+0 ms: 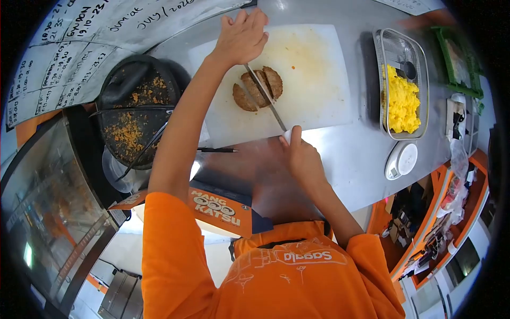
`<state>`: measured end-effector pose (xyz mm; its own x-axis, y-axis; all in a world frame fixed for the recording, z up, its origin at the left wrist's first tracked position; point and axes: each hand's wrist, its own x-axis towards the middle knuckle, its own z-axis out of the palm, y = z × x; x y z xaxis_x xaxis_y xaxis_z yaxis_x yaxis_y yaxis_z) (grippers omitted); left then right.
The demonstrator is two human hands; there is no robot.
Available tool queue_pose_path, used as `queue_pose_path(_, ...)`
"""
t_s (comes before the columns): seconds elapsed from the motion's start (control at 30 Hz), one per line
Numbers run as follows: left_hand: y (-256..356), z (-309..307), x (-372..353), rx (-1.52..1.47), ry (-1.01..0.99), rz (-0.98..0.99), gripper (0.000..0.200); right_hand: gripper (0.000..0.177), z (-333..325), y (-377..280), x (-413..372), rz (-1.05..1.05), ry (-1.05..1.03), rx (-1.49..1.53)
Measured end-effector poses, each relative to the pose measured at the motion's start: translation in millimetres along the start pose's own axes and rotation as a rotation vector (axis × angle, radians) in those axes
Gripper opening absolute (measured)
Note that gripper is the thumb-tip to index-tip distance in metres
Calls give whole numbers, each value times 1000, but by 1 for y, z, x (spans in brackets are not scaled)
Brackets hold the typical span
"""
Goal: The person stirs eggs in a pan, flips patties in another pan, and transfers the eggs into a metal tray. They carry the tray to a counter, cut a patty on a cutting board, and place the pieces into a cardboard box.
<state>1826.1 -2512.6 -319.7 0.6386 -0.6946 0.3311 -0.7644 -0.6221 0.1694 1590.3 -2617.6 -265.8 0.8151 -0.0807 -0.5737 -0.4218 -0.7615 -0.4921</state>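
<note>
My right hand (304, 159) is closed around the white handle of a long knife (277, 116). Its blade slants up across a browned, round patty (249, 95), cut into several strips on a white cutting board (319, 69). The blade lies along a gap between strips. My left hand (243, 37) is at the far end of the blade, fingers curled, and covers the tip; its exact grip is partly hidden.
Left stands a dark round pan (119, 125) with crumbs and tongs (141, 154). A black pen-like object (218, 150) lies below the board. Right are a wire basket (380, 85) of yellow scrambled egg (401, 103), a white scale (402, 159) and a green basket (470, 91).
</note>
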Motion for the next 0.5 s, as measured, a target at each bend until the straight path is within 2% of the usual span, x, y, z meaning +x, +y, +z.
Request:
queue_pose_path(0.03,-2,5,-3,-9,25,13,20,25,-1,-1,-1,-6,-3,-5)
queue_pose_path(0.13,-3,10,-9,-3,-86,-52,21,25,3,0,1,-26,6,-28)
queue_pose_path(0.27,-1,15,-11,13,-125,-67,22,25,13,3,9,-40,36,-60)
queue_pose_path(0.37,3,15,-7,-2,-136,-79,22,23,27,11,3,4,102,-73)
queue_pose_path(0.5,11,20,-17,5,-174,-80,22,24,21,5,0,25,14,-51)
